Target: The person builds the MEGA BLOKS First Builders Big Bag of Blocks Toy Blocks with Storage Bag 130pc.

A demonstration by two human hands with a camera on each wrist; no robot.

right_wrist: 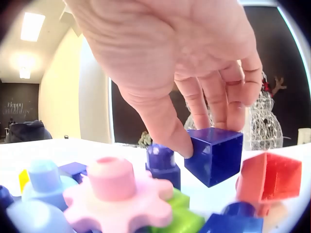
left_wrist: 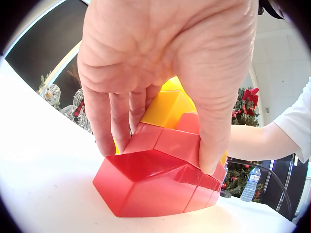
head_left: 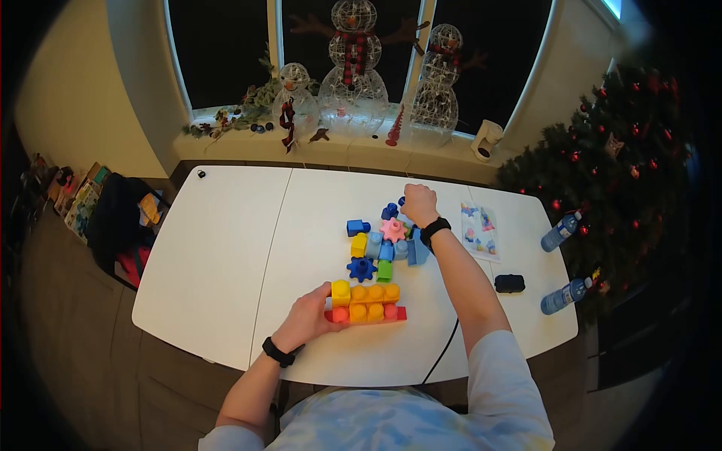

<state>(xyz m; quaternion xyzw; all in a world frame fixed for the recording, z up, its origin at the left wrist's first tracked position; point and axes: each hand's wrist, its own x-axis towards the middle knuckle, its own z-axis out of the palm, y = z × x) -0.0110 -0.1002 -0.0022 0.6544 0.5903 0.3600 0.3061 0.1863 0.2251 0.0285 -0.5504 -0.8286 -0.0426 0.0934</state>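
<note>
My left hand (head_left: 304, 316) grips the left end of a built stack of toy building blocks. Its base is red (left_wrist: 155, 187), with yellow blocks (head_left: 367, 293) on top, and it sits on the white table. Over at the far side of the block pile, my right hand (head_left: 420, 204) pinches a dark blue block (right_wrist: 214, 153) between thumb and fingers, its hollow side facing the wrist camera. Around that hand lie a pink gear block (right_wrist: 114, 194), a red block (right_wrist: 274, 179), a light green block (right_wrist: 180, 213) and another dark blue block (right_wrist: 163, 165).
Nearer the stack lie a dark blue gear (head_left: 362, 269), a green block (head_left: 384, 270) and several light blue blocks (head_left: 374, 244). A printed sheet (head_left: 480, 229), a black case (head_left: 510, 283) and two water bottles (head_left: 560, 231) are to the right. A cable (head_left: 444, 349) crosses the front edge.
</note>
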